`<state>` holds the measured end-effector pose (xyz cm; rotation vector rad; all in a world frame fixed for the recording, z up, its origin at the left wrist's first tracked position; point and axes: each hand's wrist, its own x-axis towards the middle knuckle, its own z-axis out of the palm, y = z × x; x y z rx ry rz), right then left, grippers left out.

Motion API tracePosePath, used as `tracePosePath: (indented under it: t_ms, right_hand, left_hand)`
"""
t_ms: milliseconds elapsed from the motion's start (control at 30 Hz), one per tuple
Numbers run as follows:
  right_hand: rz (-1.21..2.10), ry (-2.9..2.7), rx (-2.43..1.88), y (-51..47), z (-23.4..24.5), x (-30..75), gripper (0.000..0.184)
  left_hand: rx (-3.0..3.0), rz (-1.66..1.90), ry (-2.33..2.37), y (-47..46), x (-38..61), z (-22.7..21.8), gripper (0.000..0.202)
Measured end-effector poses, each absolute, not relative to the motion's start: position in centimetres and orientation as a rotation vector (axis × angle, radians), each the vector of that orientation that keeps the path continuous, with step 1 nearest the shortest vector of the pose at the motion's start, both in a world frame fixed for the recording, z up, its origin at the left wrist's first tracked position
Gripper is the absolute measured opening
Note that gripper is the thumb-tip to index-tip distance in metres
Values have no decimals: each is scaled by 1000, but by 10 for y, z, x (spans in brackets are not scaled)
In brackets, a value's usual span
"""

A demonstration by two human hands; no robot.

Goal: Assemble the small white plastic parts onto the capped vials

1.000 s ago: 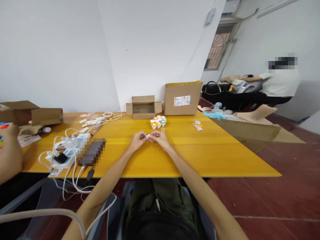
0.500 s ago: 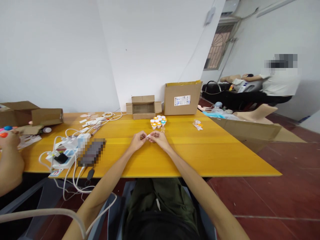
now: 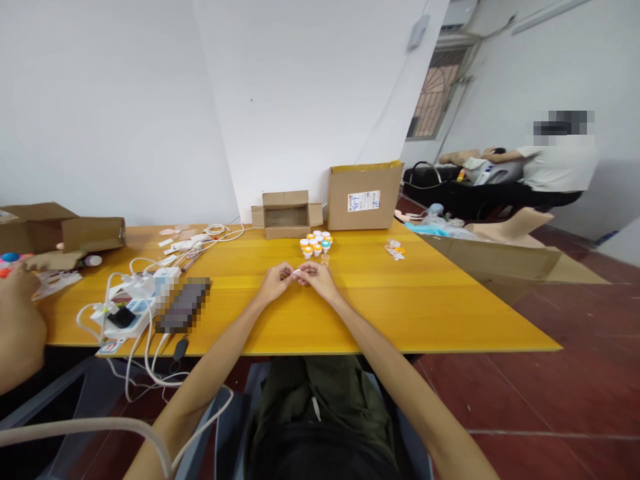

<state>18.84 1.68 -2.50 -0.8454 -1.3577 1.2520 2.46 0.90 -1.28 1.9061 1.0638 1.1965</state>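
Note:
Over the yellow table, my left hand and my right hand meet, fingertips pinched together on a small white piece. Its kind is too small to make out. Just beyond the hands stands a cluster of small bottles with white, orange and teal caps. A small clear container lies between that cluster and my right hand. Farther right is a little pile of small white and orange parts.
An open cardboard box and a taller carton stand against the wall. To my left are a power strip with white cables and a phone. A co-worker's hand is at far left; another person sits far right.
My hands keep nearly the same place and pinch. At far left, the co-worker's hand has shifted slightly around the coloured objects.

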Motion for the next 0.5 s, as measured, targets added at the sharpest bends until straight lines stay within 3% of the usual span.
tracePosePath:
  t_ms: [267,500]
  right_hand:
    - [1206,-1380,-897,17,-25,188,24]
    - [1180,-1432,-887,15,-25,187,23]
  left_hand:
    - [1841,1173,1029,6,26,-10,33]
    - [1749,1122,978,7,24,-9,32]
